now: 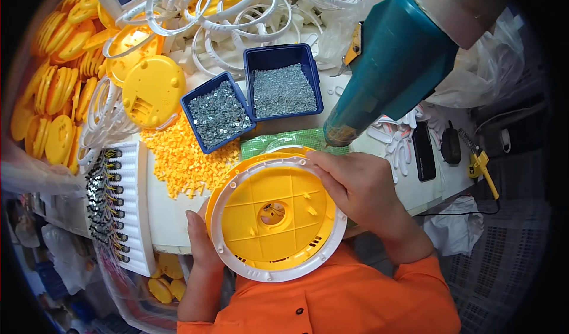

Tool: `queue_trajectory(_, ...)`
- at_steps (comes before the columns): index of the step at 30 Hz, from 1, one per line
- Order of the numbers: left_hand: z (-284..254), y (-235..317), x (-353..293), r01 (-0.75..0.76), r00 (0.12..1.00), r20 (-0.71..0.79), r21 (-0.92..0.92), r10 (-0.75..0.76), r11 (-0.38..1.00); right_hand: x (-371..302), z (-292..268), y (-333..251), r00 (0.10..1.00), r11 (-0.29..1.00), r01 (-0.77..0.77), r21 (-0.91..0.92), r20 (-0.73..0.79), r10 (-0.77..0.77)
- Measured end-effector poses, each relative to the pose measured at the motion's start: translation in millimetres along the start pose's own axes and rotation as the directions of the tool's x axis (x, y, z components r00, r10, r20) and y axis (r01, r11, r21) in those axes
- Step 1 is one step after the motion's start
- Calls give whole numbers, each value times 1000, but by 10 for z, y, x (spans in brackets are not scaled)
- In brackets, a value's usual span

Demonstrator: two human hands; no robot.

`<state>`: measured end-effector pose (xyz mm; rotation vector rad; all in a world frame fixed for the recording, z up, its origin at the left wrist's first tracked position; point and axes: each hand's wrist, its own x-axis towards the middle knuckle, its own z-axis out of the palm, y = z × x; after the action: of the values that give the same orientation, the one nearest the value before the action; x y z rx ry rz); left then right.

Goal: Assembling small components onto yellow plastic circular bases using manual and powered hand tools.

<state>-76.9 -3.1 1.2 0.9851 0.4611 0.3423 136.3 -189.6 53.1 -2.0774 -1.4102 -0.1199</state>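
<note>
I hold a round yellow plastic housing with a white ring around its rim, tilted above my lap at the table's front edge. The housing's inner face shows a ribbed grid and a round central hole. My left hand grips the left side of the rim, its thumb up and its other fingers hidden behind. Gripping the upper right of the rim is my right hand, its thumb and fingers pressed on the edge. Just beyond it hangs the tapered tip of a large teal machine head.
Blue bins of small metal parts and screws stand beyond. Small yellow pieces lie beside a white foam tray. Yellow discs and white rings pile behind; a phone and soldering iron lie right.
</note>
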Motion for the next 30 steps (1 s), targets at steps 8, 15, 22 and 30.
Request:
queue_trajectory(8,-73,-56,-32,-11,1000,-17,17,11,1000,-90,18,30,999,999,-34,-11,-3,34)
queue_trajectory(15,-73,-84,-80,54,998,-8,-159,-56,986,-88,35,15,989,962,-21,273,-138,61)
queue_trajectory(22,-53,-84,-117,-5,999,-44,-65,2,998,-87,50,-42,999,999,-7,33,-37,9)
queue_trajectory(30,123,77,-209,-79,996,49,134,73,988,-125,90,-57,996,998,-44,-44,-80,41)
